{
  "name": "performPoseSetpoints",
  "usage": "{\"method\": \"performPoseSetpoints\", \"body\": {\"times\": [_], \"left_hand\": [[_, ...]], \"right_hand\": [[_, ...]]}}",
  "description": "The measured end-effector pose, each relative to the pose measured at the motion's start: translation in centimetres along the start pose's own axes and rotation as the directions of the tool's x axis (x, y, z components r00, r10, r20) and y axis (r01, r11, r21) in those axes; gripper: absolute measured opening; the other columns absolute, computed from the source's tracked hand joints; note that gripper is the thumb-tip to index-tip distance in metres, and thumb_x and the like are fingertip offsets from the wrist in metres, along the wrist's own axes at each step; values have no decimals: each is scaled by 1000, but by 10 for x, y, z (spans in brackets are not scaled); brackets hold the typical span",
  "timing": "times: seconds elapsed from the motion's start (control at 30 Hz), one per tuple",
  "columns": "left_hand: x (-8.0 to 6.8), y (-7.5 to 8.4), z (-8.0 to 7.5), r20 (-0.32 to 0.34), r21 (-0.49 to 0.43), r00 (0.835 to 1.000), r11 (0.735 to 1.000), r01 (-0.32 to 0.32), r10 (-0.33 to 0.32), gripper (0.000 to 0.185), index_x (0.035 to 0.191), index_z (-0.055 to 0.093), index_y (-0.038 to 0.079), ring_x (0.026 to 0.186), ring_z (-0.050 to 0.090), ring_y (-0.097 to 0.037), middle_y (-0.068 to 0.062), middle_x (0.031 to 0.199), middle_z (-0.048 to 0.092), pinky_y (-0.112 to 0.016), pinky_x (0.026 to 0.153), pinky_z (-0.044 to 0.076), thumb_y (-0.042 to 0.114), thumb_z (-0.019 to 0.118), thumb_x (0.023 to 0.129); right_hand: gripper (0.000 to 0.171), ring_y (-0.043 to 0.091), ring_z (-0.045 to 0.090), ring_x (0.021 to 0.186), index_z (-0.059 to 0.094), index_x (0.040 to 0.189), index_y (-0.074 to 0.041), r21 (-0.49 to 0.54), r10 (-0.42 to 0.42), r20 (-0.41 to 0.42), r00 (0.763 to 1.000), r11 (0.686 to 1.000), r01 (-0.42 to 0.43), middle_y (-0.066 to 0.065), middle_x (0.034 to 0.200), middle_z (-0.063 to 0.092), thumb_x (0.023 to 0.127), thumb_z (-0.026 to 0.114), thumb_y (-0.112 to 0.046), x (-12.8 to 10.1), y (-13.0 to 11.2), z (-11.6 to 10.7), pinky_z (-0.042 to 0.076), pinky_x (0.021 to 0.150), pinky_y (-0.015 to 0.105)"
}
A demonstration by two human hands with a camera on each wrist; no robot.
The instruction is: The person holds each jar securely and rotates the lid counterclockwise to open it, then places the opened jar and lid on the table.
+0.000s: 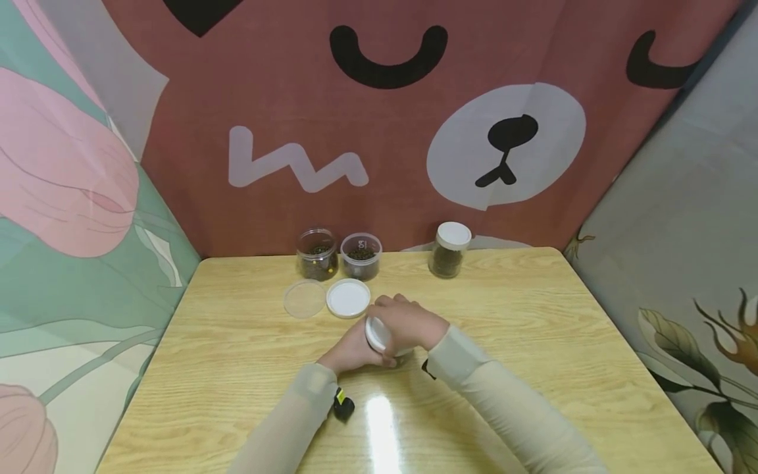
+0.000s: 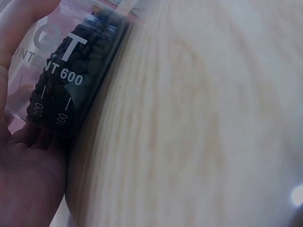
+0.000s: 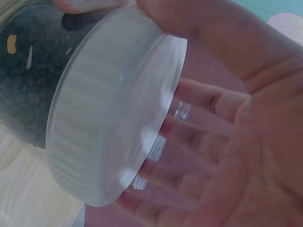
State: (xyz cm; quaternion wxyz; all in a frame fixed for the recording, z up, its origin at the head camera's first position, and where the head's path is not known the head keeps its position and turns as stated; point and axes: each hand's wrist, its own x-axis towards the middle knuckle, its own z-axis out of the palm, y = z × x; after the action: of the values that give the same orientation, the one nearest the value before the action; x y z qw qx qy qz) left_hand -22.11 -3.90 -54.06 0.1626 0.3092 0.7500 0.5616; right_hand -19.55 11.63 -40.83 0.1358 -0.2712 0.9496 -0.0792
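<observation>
A clear jar (image 2: 71, 71) with dark pellets inside lies tilted between both hands, low over the wooden table. Printed on its side are "CONTENT 600" and measuring marks. My left hand (image 1: 353, 345) grips the jar's body, fingers and thumb around it in the left wrist view. On the jar's mouth sits a white ribbed lid (image 3: 109, 104). My right hand (image 1: 411, 321) holds that lid by its rim, with thumb and fingers spread about the edge. In the head view the hands hide most of the jar, and only part of the lid (image 1: 376, 334) shows.
At the table's back stand an uncovered clear jar (image 1: 317, 255) and an uncovered tub (image 1: 361, 258), both with dark contents. Before them lie a clear lid (image 1: 304, 299) and a white lid (image 1: 348, 298). A white-capped jar (image 1: 449, 251) stands back right. Printed curtains surround the table (image 1: 237, 368).
</observation>
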Motion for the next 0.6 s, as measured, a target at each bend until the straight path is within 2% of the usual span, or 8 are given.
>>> {"method": "performPoseSetpoints", "body": {"times": [0.13,0.23,0.37,0.47,0.6], "left_hand": [[-1,-1,0,-13,35,1000,999,4,-3,109,154,36,21,121,58,-14,6,140,55,-35,107,45,25,98,64],[-1,-2,-1,-20,46,1000,999,3,-2,117,158,29,23,124,56,-14,6,145,51,-36,110,43,26,98,64],[-1,-3,1,-25,1,1000,1000,-15,15,119,158,27,28,128,54,-15,7,149,48,-37,113,40,21,98,63],[-2,-4,1,-27,-24,1000,1000,-13,12,119,157,28,32,129,53,-15,8,150,47,-38,113,39,19,99,63],[-3,-2,1,-21,-13,1000,1000,3,-4,115,156,30,29,128,54,-15,7,148,48,-37,112,41,21,98,64]], "right_hand": [[83,29,51,116,59,136,-19,14,-80,15,997,997,80,6,134,55,61,96,-17,-1,4,-2,52,90,46],[80,31,51,123,58,135,-18,3,-138,19,990,990,138,6,136,55,63,94,-13,-1,7,-3,50,97,46],[79,30,51,128,59,133,-19,-17,-186,29,982,982,186,3,135,56,62,93,-9,-1,9,-4,46,106,45],[81,27,51,127,59,132,-22,-43,-201,34,979,978,202,1,135,56,60,95,-12,-1,10,-3,47,104,44],[81,27,52,123,59,131,-23,-85,-209,12,978,974,209,1,135,55,59,95,-19,-1,10,-1,50,97,47]]}}
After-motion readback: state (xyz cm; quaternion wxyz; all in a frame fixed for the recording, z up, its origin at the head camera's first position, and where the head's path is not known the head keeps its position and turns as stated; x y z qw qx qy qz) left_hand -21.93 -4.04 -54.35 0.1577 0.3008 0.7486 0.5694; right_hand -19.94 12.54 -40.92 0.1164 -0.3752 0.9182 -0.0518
